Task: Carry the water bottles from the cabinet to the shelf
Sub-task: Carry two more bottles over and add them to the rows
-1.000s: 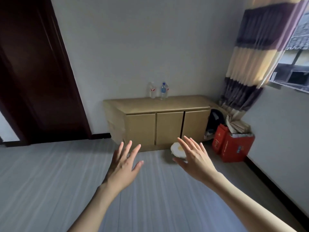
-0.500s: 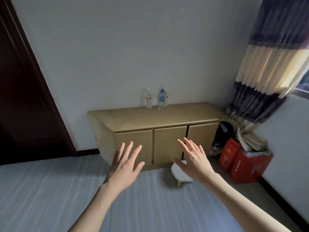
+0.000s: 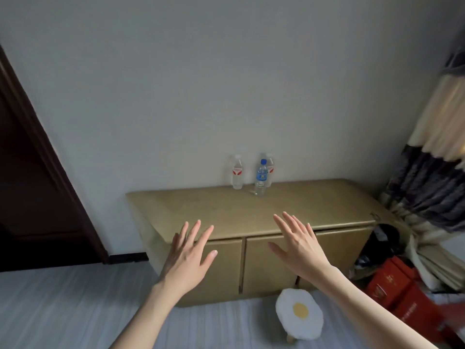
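Three clear water bottles stand upright at the back of the low tan cabinet (image 3: 221,212), against the wall. One with a red label (image 3: 237,172) is on the left. A blue-capped, blue-label bottle (image 3: 261,178) stands in front of another red-label bottle (image 3: 270,170), which it partly hides. My left hand (image 3: 187,258) and my right hand (image 3: 300,248) are held out palm down with fingers spread, over the cabinet's front edge. Both hold nothing and are well short of the bottles. No shelf is in view.
A small stool with a fried-egg cushion (image 3: 299,314) stands on the floor in front of the cabinet's right door. Red boxes (image 3: 400,293) and a striped curtain (image 3: 432,187) crowd the right corner. A dark wooden door (image 3: 32,185) is at the left.
The view has closed in on the cabinet, which now looks larger and nearer. My open hands have come from over the floor to over its front edge.
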`<state>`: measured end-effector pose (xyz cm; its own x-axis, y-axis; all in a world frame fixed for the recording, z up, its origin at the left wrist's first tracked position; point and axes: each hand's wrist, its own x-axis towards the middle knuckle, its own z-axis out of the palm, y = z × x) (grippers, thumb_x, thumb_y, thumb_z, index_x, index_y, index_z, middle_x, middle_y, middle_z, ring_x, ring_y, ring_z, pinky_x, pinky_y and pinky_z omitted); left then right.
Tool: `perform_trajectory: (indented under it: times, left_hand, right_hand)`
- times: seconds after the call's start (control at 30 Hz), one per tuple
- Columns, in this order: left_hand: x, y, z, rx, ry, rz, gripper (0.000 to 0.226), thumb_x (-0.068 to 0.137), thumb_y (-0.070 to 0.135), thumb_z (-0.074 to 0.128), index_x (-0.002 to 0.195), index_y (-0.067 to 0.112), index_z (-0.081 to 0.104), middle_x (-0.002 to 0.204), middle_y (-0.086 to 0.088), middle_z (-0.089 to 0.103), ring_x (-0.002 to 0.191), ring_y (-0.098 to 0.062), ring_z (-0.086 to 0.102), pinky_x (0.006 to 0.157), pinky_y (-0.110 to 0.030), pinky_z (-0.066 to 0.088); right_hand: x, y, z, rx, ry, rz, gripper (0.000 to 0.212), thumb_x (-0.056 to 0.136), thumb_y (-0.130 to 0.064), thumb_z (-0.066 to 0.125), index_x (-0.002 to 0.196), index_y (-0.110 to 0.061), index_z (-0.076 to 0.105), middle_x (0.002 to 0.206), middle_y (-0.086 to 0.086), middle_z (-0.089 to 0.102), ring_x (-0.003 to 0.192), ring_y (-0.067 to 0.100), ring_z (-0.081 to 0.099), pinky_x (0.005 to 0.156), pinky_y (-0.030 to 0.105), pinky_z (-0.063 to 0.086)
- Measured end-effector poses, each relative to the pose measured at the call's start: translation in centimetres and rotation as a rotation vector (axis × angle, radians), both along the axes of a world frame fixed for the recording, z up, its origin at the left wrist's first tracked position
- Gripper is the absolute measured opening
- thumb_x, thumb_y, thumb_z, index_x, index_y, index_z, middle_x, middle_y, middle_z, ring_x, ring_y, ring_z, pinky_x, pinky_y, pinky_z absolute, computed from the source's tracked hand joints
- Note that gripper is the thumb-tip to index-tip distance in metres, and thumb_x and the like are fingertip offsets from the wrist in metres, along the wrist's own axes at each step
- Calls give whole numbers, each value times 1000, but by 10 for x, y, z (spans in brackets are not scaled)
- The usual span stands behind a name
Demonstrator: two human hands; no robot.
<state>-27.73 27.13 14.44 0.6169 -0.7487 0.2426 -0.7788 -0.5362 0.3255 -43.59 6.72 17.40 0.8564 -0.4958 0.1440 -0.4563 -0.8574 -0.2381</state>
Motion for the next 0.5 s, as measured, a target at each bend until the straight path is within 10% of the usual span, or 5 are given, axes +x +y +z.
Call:
perform_trajectory:
  times: [0.5]
  left_hand:
    - [240,-212,-32,62,26,-157,58,94,39,39,144,29,11,155,-3,5,143,-24,-1,116,-38,2]
  right_hand:
    - [217,-198,-31,7,79,-167,70,90,-53,40,146,-26,9,156,1,12,144,20,7,117,44,3]
